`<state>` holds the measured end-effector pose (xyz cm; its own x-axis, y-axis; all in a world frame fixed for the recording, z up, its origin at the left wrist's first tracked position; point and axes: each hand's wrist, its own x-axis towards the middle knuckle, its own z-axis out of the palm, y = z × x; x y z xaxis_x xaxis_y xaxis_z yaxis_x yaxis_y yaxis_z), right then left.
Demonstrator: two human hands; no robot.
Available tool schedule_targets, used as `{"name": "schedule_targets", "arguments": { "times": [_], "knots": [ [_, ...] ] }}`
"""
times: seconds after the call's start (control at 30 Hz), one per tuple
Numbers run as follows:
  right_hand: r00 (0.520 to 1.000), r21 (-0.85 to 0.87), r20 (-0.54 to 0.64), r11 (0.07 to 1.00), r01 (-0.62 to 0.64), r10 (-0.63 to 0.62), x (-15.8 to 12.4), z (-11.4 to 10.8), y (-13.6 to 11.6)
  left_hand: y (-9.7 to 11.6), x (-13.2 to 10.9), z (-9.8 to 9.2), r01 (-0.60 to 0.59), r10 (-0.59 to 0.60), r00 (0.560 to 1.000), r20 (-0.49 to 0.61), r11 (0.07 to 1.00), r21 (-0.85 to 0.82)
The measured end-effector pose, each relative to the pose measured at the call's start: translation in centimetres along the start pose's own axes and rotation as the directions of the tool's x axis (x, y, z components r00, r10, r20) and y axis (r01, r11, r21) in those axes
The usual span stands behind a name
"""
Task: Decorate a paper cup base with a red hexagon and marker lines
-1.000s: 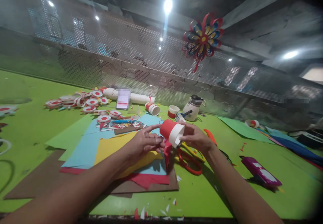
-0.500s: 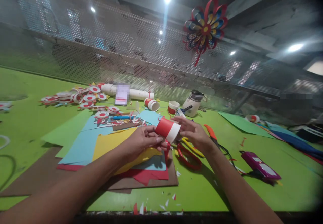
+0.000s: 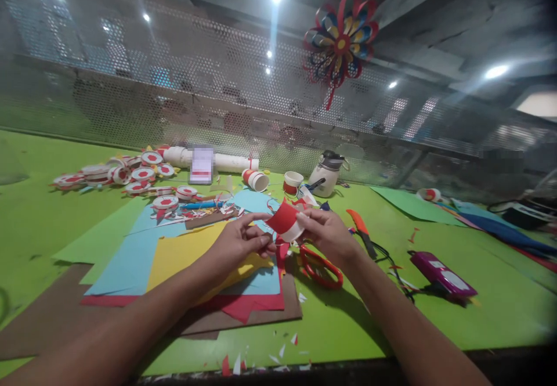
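- Pinching a red-and-white paper cup [image 3: 285,222] between them, the left hand [image 3: 237,242] and right hand [image 3: 329,234] hold it above the green table [image 3: 65,217]
- Red scissors [image 3: 321,269] lie at the cup's 5 o'clock
- Coloured paper sheets [image 3: 183,255] spread at its 8 o'clock

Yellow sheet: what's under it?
Under the yellow sheet a light blue sheet shows, then a red sheet, then brown card on the green table. The left hand and forearm, at the red-and-white cup, cover its right edge; whatever lies there is hidden.
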<state>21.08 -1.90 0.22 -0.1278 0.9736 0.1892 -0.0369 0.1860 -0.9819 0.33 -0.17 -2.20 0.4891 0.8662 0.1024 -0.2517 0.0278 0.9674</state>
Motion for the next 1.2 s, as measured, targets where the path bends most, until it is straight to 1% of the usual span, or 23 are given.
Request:
{"name": "schedule_targets", "arguments": {
  "times": [0.1, 0.17, 0.23, 0.37, 0.53, 0.63, 0.73, 0.8, 0.87, 0.97, 1.07, 1.2],
  "knots": [
    [0.995, 0.124, -0.101, 0.992, 0.002, 0.011, 0.8, -1.8, -0.4, 0.0, 0.2, -0.5, -0.039, 0.039, 0.991, -0.128, 0.999, 0.003],
    [0.986, 0.187, -0.166, 0.982, 0.007, 0.024, 1.4, -3.1, -0.6, -0.3, 0.5, -0.9, -0.039, 0.042, 0.978, -0.206, 0.999, 0.021],
    [0.974, 0.231, -0.221, 0.973, 0.005, 0.047, 1.9, -4.3, -0.5, -0.7, 0.9, -1.3, -0.022, 0.031, 0.966, -0.257, 0.999, 0.037],
    [0.953, 0.269, -0.287, 0.963, -0.015, 0.095, 2.4, -5.8, 0.1, -1.2, 1.3, -1.6, -0.008, 0.018, 0.963, -0.27, 0.999, 0.038],
    [0.942, 0.255, -0.312, 0.966, -0.042, 0.123, 3.0, -6.3, 0.4, -1.2, 1.3, -1.4, 0.016, -0.004, 0.962, -0.272, 0.999, 0.04],
    [0.943, 0.233, -0.312, 0.972, -0.043, 0.116, 4.6, -6.4, -0.6, -1.1, 1.2, -1.1, 0.034, -0.023, 0.962, -0.272, 0.999, 0.036],
    [0.949, 0.21, -0.287, 0.975, -0.073, 0.133, 7.1, -6.3, -2.0, -1.0, 1.0, -0.9, 0.038, -0.033, 0.967, -0.253, 0.999, 0.013],
    [0.953, 0.195, -0.265, 0.976, -0.099, 0.149, 8.5, -6.0, -2.7, -0.9, 0.9, -0.8, 0.03, -0.033, 0.971, -0.237, 0.999, -0.015],
    [0.96, 0.177, -0.234, 0.977, -0.115, 0.155, 9.3, -5.4, -3.2, -0.9, 0.9, -0.9, 0.019, -0.03, 0.974, -0.226, 0.999, -0.049],
    [0.976, 0.146, -0.164, 0.982, -0.121, 0.144, 9.0, -4.3, -3.2, -1.1, 1.1, -1.2, 0.001, -0.021, 0.977, -0.214, 0.996, -0.093],
    [0.987, 0.112, -0.098, 0.986, -0.119, 0.13, 7.6, -3.7, -2.5, -1.5, 1.5, -1.3, -0.005, -0.018, 0.98, -0.201, 0.993, -0.114],
    [0.99, 0.055, -0.087, 0.993, -0.109, 0.113, 6.3, -3.9, -1.8, -2.1, 1.7, -1.1, -0.002, -0.019, 0.981, -0.194, 0.994, -0.108]
  ]
}}
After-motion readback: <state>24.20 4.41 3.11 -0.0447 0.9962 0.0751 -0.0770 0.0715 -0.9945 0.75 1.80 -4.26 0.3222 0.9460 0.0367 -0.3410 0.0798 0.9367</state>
